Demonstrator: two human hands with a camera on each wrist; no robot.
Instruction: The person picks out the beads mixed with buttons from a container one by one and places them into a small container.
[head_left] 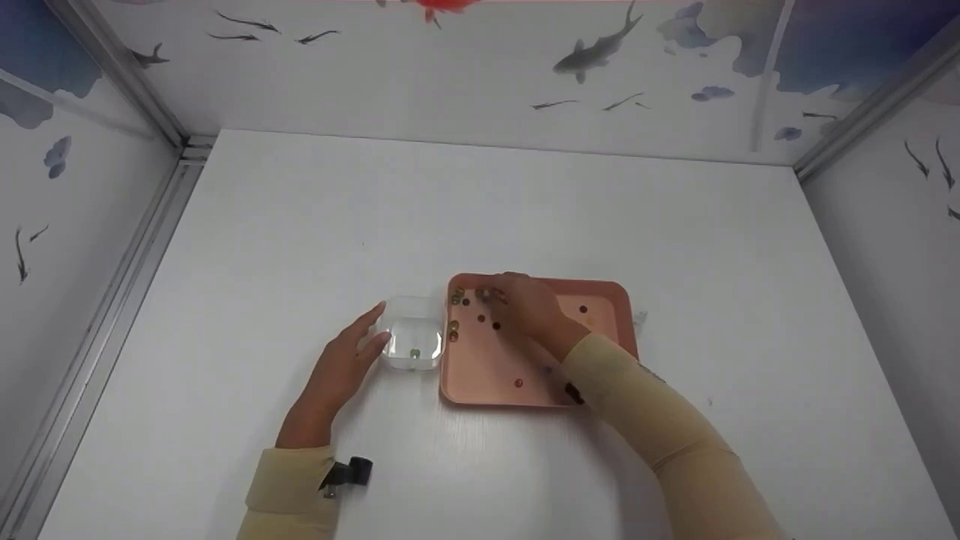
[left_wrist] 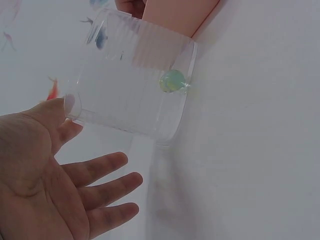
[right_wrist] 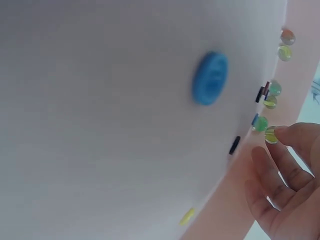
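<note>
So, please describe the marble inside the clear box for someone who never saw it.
On the white table, find the pink tray. Just left of it stands a clear box. Its green marble lies alone; other marbles sit in the tray.

No text, label, brand, number or sign can be read in any of the three views — head, left wrist or right wrist — on any surface that shows.

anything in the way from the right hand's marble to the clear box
Between the clear yellow-green marble pinched in the right hand and the transparent plastic box stands the left wall of the salmon-pink rectangular tray, then the box's side; nothing visible covers the box's top.
</note>
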